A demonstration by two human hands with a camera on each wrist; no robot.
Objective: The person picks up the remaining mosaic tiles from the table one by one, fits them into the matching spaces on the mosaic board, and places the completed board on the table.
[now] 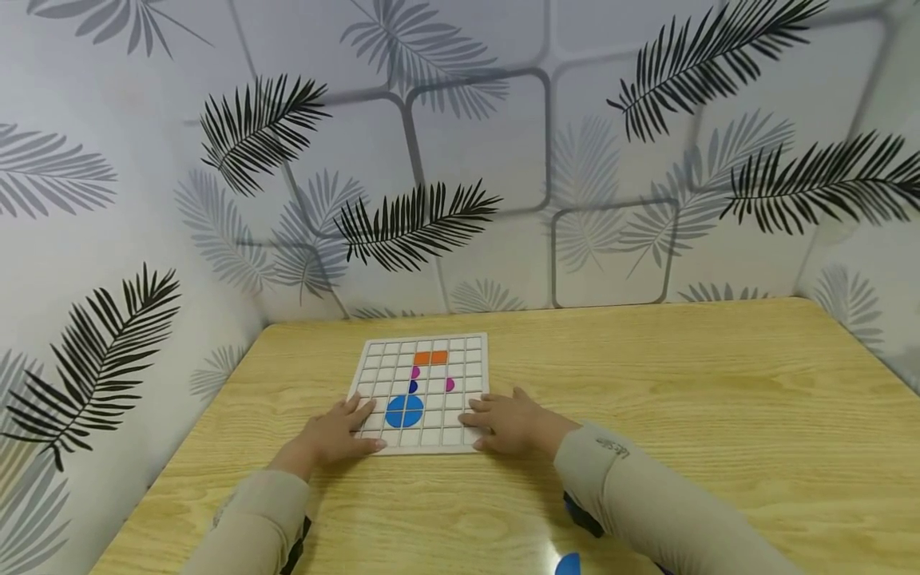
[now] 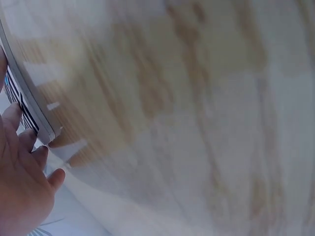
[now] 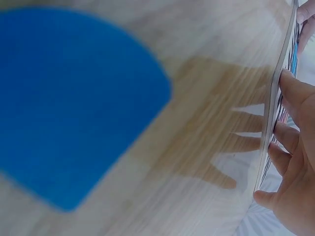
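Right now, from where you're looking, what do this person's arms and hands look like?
The left sleeve and right sleeve are long, pale beige, ending around the wrists. The right one bears dark lettering, too small to read surely; the left has a fainter mark. Something dark shows beneath each sleeve, mostly hidden. The left hand and right hand wear no gloves.

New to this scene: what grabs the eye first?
Probably the white grid board on the wooden table, with a bright blue disc low and left of centre, an orange strip near its top, and the left hand and right hand touching opposite sides. Next, likely the large blue piece looming at the left of the right wrist view. Bold black leaves on the wall behind also stand out.
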